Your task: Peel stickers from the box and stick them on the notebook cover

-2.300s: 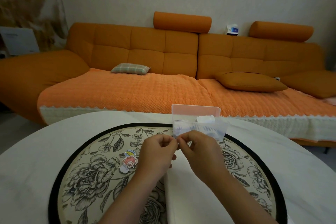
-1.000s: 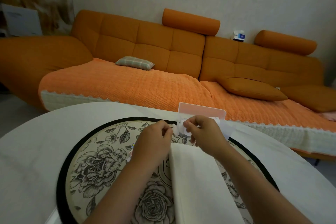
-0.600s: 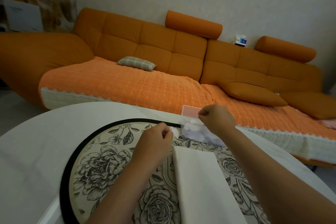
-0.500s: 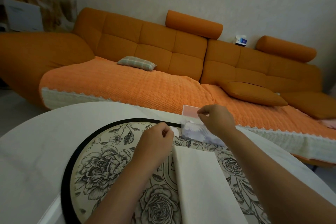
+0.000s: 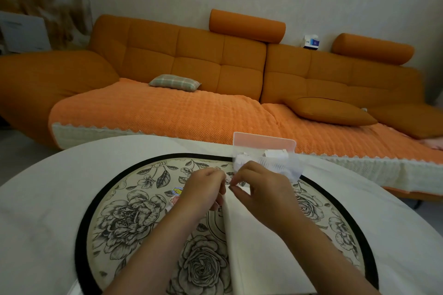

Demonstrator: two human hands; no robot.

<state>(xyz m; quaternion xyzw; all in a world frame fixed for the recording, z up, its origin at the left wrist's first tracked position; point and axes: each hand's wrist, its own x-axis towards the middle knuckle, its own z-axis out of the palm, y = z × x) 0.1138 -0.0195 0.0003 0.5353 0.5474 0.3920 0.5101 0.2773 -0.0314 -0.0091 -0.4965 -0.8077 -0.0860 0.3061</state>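
Head view: left grip (image 5: pixel 203 189) and right grip (image 5: pixel 261 194) both pinch one tiny sticker (image 5: pixel 230 183) above one notebook (image 5: pixel 259 258). One box (image 5: pixel 263 144) stands behind, and one loose sticker (image 5: pixel 177 193) lies beside.

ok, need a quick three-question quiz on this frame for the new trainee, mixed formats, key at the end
1. True or false: the pink lid of the box is shut.
2. The cartoon sticker lies: A) on the notebook cover; B) on the floral mat, beside the left hand; C) inside the box.
3. Short answer: which hand is nearer the box?

Key: 1. False; it stands upright, open. 2. B. 3. The right hand.
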